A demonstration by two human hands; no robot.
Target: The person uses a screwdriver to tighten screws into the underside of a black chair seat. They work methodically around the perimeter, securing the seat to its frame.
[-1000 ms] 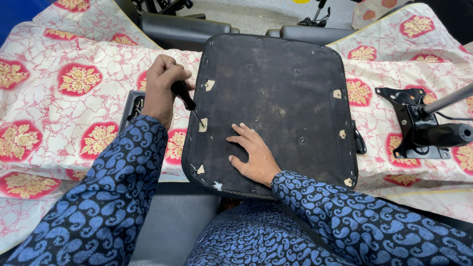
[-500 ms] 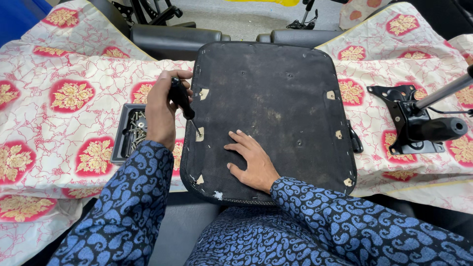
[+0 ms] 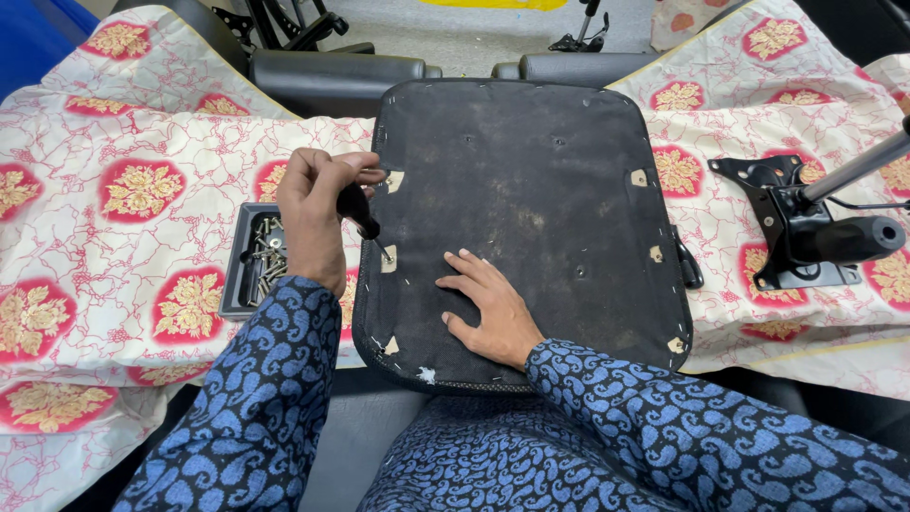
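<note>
Floral cloth (image 3: pixel 114 142) covers our desk; the seat (image 3: pixel 531 218) lies underside up. Our left hand (image 3: pixel 318 213) grips a screwdriver (image 3: pixel 358 210) at its left edge; our right hand (image 3: pixel 488 308) presses flat, steadying it.

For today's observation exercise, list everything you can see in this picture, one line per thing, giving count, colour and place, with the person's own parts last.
Upturned chair seat base with stapled black fabric: one, black, centre of the table.
Black-handled screwdriver: one, black, at the seat's left edge.
Dark tray of metal screws: one, dark grey, left of the seat.
Floral tablecloth: one, cream and red, covering the table.
Black metal chair mechanism plate with gas cylinder: one, black, right side.
Black padded chair parts: two, black, behind the table.
Patterned sleeves: two, blue and black, bottom.
Left hand: one, gripping the screwdriver.
Right hand: one, flat on the seat base.
</note>
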